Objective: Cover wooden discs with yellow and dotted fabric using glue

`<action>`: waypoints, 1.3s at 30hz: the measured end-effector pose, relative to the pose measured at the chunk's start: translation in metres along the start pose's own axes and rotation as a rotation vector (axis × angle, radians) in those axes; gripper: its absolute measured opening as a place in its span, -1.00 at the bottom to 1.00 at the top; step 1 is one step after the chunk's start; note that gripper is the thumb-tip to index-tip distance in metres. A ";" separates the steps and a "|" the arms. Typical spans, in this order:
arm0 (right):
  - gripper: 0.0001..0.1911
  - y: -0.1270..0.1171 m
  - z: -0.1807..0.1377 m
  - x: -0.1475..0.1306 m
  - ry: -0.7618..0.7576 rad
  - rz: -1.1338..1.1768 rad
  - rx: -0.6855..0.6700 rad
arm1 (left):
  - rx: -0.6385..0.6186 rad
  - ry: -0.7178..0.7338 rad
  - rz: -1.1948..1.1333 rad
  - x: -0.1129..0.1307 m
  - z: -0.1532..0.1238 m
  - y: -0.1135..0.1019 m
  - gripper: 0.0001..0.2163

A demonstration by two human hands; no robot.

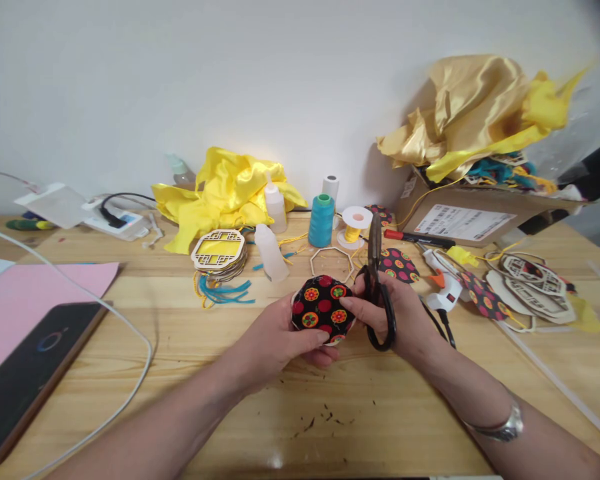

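Between my hands is a small octagonal piece covered in black floral fabric (325, 308), with a pale edge showing at its rim. My left hand (300, 337) grips it from the left, thumb on top and fingers underneath. A pair of scissors (376, 280) with black handles hangs on my right hand (387, 313), blades pointing away from me and up. The thumb of that hand also presses the right edge of the fabric piece. Small dark fabric scraps (325, 420) lie on the table just below.
Behind my hands stand a blue thread cone (321, 221), a white spool (355, 227) and a squeeze bottle (271, 253). Stacked wooden frames (219, 252) sit left, near yellow satin (230, 187). Right are a cardboard box (450, 213) and a glue gun (445, 287); left, a phone (40, 360).
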State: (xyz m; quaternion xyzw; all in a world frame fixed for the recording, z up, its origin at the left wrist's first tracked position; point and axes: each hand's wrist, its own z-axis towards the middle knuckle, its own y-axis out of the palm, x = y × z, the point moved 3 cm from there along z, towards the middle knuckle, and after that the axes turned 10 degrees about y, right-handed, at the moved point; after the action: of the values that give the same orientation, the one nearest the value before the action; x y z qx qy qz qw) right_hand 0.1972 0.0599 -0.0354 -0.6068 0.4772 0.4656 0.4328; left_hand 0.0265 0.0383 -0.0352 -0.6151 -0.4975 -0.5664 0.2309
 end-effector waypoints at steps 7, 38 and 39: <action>-0.72 -0.004 0.002 0.003 0.008 -0.022 0.018 | 0.043 -0.011 -0.137 0.000 0.002 -0.006 -0.70; -0.75 -0.004 0.001 -0.005 0.031 -0.072 -0.041 | -0.028 0.040 -0.022 -0.002 0.002 -0.004 -0.83; -0.76 -0.003 0.001 -0.005 0.029 -0.077 -0.047 | -0.026 0.043 -0.019 -0.002 0.002 -0.004 -0.85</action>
State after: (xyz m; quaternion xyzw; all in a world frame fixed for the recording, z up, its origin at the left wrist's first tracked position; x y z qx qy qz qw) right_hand 0.1999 0.0622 -0.0300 -0.6417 0.4485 0.4507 0.4289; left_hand 0.0242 0.0407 -0.0383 -0.6011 -0.4909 -0.5880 0.2282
